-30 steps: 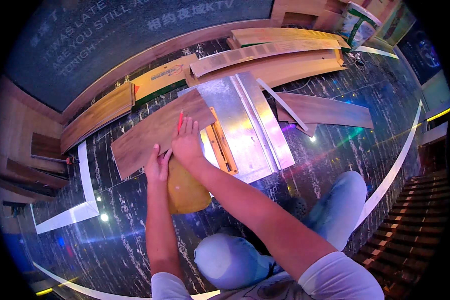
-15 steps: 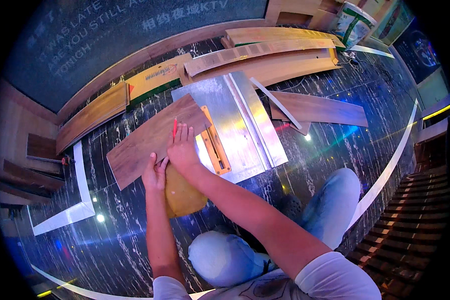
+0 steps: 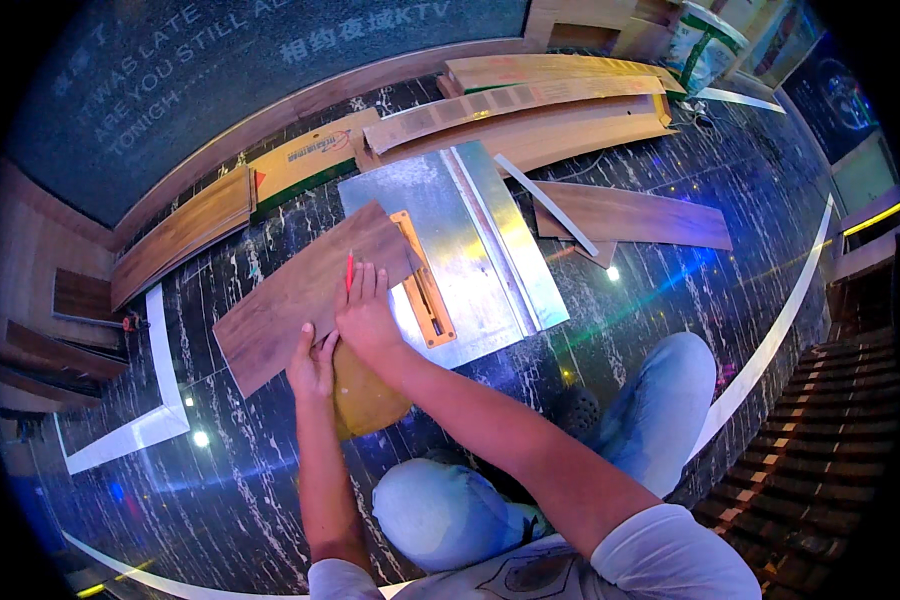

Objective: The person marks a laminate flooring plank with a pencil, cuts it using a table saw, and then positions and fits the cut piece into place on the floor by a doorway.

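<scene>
A wood-grain plank (image 3: 280, 305) lies tilted over the left part of a silver metal tabletop (image 3: 490, 260), partly covering its slotted orange insert (image 3: 428, 300). My left hand (image 3: 311, 365) grips the plank's near edge, thumb on top. Just right of it, my right hand (image 3: 366, 315) presses on the plank with a red pencil (image 3: 349, 267) held in its fingers. Below my hands, beside the metal top, is a yellowish-brown piece (image 3: 370, 405), partly hidden by my right arm.
Cardboard boxes (image 3: 515, 135) and stacked planks (image 3: 180, 230) line the wall behind. Another plank (image 3: 660, 215) lies to the right under a thin pale strip (image 3: 545, 200). A white-and-green sack (image 3: 700, 50) stands at back right. My bent knees (image 3: 660, 400) are near the lower edge.
The plank and both my hands have shifted a little toward me, relative to the metal top. The whole view has moved slightly. Both hands keep their hold.
</scene>
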A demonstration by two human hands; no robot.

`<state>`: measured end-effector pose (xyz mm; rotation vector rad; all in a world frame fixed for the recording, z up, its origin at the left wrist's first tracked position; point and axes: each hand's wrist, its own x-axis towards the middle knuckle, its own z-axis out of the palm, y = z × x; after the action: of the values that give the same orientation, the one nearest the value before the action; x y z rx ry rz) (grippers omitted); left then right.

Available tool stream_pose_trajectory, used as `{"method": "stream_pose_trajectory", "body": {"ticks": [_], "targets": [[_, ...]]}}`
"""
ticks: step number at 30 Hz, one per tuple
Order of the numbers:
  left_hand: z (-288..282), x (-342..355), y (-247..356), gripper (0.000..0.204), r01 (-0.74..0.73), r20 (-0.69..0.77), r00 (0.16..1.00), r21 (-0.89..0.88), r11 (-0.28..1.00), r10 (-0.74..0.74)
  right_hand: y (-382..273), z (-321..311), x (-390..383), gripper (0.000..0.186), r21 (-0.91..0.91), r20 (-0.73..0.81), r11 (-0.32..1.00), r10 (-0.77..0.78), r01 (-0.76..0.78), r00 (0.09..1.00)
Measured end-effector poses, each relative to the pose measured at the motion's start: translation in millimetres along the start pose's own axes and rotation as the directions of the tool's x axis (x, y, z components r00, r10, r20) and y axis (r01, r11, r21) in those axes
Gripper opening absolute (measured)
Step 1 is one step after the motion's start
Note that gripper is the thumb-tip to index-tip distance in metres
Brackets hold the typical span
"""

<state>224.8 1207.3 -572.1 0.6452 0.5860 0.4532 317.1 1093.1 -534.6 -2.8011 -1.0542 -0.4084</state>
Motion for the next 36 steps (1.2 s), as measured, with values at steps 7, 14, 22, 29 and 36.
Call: {"method": "stream_pose_trajectory", "body": {"ticks": [7, 14, 22, 29, 36], "targets": [[-0.1, -4.5, 3.0, 0.040, 0.021, -0.019, 1.000, 0.061, 0.998, -0.020, -3.0, -0.8, -4.8, 0.054, -0.021, 0.012, 1.000, 0.016, -0.016, 1.000], [-2.9, -17.6, 5.3, 0.036, 0.011, -0.043, 0.999, 0.045, 0.999, -0.009, -6.2, -7.5, -15.8, 0.051, 0.024, -0.036, 1.000, -0.005, 0.006, 0.999], [-6.5, -2.0, 14.7, 0.039, -0.002, -0.018, 1.000, 0.078, 0.997, 0.003, -3.8, -9.5, -13.5, 0.048, -0.014, -0.004, 0.999, -0.039, 0.039, 0.999], [0.6, 19.5, 22.1, 0.034, 0.001, 0.044, 0.999, 0.076, 0.997, -0.005, 6.9, -13.5, 9.4, 0.050, 0.060, 0.015, 0.998, -0.003, 0.002, 1.000], [-12.7, 5.1, 18.0, 0.037, 0.009, -0.028, 1.000, 0.064, 0.998, -0.008, 2.1, -16.6, -4.8, 0.052, 0.069, 0.006, 0.997, -0.023, 0.023, 1.000]]}}
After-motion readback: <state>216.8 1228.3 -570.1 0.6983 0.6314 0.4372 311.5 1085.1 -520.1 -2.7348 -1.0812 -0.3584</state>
